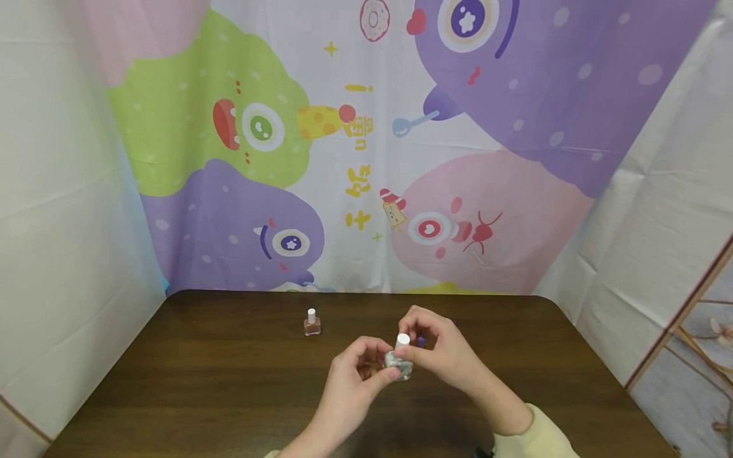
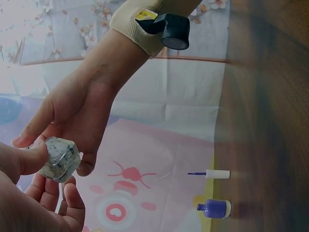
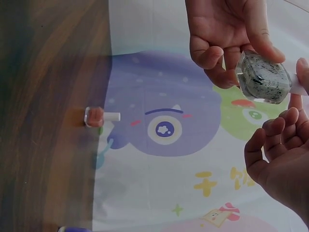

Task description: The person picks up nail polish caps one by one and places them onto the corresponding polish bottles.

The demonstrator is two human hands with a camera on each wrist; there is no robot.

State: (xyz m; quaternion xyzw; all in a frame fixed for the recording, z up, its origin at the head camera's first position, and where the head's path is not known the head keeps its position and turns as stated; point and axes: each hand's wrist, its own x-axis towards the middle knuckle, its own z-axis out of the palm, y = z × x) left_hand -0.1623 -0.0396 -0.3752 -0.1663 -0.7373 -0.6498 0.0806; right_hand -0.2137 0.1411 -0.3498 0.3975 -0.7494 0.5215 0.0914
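Note:
Above the middle of the table, my left hand (image 1: 352, 385) grips a clear glass nail polish bottle (image 1: 402, 369) with white, dark-speckled polish. My right hand (image 1: 452, 356) pinches its white cap (image 1: 403, 341), which meets the bottle's top. In the right wrist view the speckled bottle (image 3: 263, 79) lies between the left thumb and fingers. Beyond my right hand, an uncapped purple nail polish bottle (image 2: 216, 209) stands on the table. Beside it, its white brush cap (image 2: 218, 174) stands with the purple brush pointing up. My right hand mostly hides these in the head view.
A capped brown nail polish bottle (image 1: 312, 326) stands toward the back of the dark wooden table (image 1: 229, 381), left of centre. Behind the table hangs a curtain (image 1: 366, 254) with cartoon monsters. Pale cloth walls (image 1: 63, 222) flank both sides.

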